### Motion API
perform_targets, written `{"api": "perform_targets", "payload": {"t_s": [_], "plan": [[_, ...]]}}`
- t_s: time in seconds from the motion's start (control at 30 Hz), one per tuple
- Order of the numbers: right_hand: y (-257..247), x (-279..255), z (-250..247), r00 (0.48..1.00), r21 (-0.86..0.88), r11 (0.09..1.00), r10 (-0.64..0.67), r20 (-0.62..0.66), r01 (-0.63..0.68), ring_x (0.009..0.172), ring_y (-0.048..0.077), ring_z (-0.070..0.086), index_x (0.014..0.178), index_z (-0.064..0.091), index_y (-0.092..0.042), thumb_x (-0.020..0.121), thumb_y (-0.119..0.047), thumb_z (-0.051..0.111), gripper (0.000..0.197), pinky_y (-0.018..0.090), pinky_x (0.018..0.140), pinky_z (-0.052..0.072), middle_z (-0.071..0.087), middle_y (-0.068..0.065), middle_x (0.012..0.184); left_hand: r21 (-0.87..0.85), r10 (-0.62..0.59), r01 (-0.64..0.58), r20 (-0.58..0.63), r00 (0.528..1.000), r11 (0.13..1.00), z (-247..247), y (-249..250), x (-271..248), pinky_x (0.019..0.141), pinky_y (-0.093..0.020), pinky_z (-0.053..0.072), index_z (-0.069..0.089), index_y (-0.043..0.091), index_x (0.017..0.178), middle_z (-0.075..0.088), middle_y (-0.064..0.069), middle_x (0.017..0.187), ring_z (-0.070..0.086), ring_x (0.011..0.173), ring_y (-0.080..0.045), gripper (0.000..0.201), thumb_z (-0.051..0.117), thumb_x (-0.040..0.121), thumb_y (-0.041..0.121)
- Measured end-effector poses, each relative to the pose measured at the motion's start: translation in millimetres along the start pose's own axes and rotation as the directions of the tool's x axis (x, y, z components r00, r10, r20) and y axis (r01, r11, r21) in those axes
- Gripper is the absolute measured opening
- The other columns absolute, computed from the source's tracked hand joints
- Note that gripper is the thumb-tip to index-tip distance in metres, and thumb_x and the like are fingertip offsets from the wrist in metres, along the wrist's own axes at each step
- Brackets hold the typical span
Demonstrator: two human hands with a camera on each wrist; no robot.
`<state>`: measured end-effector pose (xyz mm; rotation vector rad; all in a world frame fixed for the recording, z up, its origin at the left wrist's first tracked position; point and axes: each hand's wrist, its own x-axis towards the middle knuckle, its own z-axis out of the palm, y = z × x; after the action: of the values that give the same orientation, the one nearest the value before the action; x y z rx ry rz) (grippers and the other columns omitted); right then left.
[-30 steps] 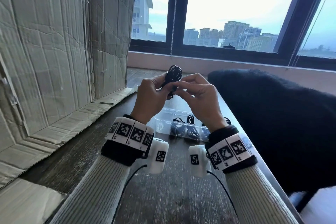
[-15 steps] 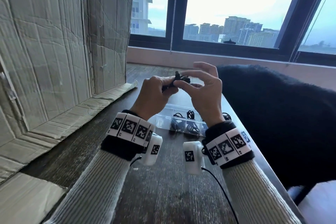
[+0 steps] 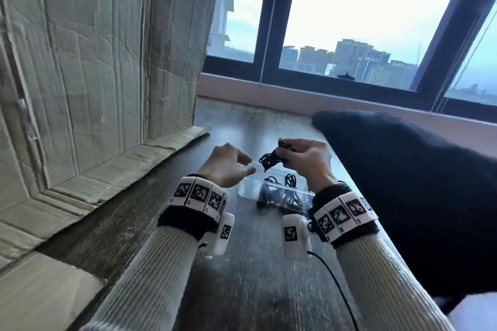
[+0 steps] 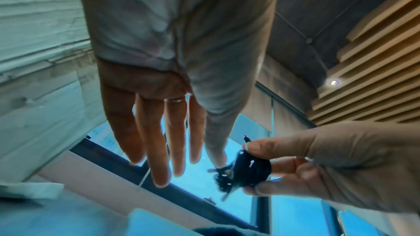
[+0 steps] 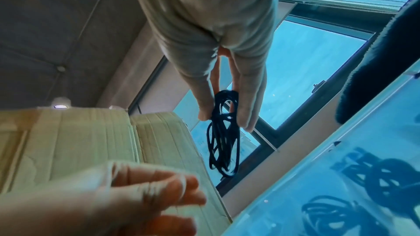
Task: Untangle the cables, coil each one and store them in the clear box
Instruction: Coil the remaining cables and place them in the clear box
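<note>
Your head cam looks forward and down along the table [image 3: 242,290] toward the window at its far edge, both forearms in frame. Left wrist cam sits close under your left hand [image 4: 159,96], aimed along the fingers [image 4: 159,150] and up at window and ceiling. Right wrist cam does the same under your right hand [image 5: 216,51]. All three share the coiled cable [image 3: 270,160].

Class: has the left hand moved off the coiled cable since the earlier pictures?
Yes. The left hand has let go, shifting left toward the cardboard; the right hand alone holds the coiled cable.
</note>
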<state>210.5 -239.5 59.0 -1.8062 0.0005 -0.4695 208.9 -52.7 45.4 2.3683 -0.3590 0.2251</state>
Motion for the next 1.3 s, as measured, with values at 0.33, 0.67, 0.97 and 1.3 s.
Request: {"api": "perform_targets", "payload": {"t_s": [0.33, 0.67, 0.97, 1.3], "plan": [[-1.3, 48.5, 56.2, 0.966, -0.638, 0.77, 0.183, 0.185, -0.023, 0.083, 0.015, 0.069, 0.097, 0.07, -0.005, 0.075, -0.018, 0.08, 0.027, 0.029, 0.076, 0.059, 0.071, 0.004, 0.092, 0.308, -0.312, 0.212, 0.327, 0.892, 0.928, -0.7, -48.5, 3.2, 0.067, -0.026, 0.038, 0.067, 0.009, 0.092, 0.062, -0.004, 0.083, 0.053, 0.075, -0.018, 0.039, 0.059, 0.089, 0.047], [1.7, 54.0, 94.8, 0.945, -0.9, 0.427, 0.248, 0.212, 0.09, 0.064, 0.017, 0.059, 0.063, 0.05, -0.015, 0.066, -0.036, 0.082, 0.039, 0.025, 0.058, 0.048, 0.054, -0.002, 0.057, 0.414, -0.325, 0.147, 0.4, 0.857, 0.898, 3.0, -48.2, 6.1, 0.067, -0.026, 0.038, 0.067, 0.007, 0.095, 0.062, -0.003, 0.084, 0.053, 0.075, -0.018, 0.048, 0.056, 0.088, 0.053], [15.2, 46.7, 96.6, 0.969, -0.874, 0.485, 0.208, 0.136, 0.019, 0.052, 0.011, 0.041, 0.06, 0.045, -0.011, 0.063, -0.026, 0.087, 0.045, 0.022, 0.04, 0.03, 0.046, 0.001, 0.061, 0.4, -0.299, 0.112, 0.443, 0.845, 0.91, 2.6, -38.6, 2.5, 0.062, -0.026, 0.04, 0.069, 0.007, 0.099, 0.068, -0.002, 0.091, 0.058, 0.078, -0.015, 0.05, 0.054, 0.089, 0.054], [21.0, 46.8, 89.8, 0.934, -0.905, 0.355, 0.175, 0.312, 0.236, 0.073, 0.023, 0.055, 0.064, 0.048, -0.009, 0.088, -0.01, 0.062, 0.028, 0.028, 0.058, 0.045, 0.053, 0.007, 0.074, 0.319, -0.218, 0.087, 0.403, 0.889, 0.944, 12.8, -29.9, 4.5, 0.102, -0.039, 0.044, 0.044, 0.012, 0.139, 0.06, -0.003, 0.13, 0.06, 0.113, -0.02, 0.065, 0.058, 0.088, 0.05]]}}
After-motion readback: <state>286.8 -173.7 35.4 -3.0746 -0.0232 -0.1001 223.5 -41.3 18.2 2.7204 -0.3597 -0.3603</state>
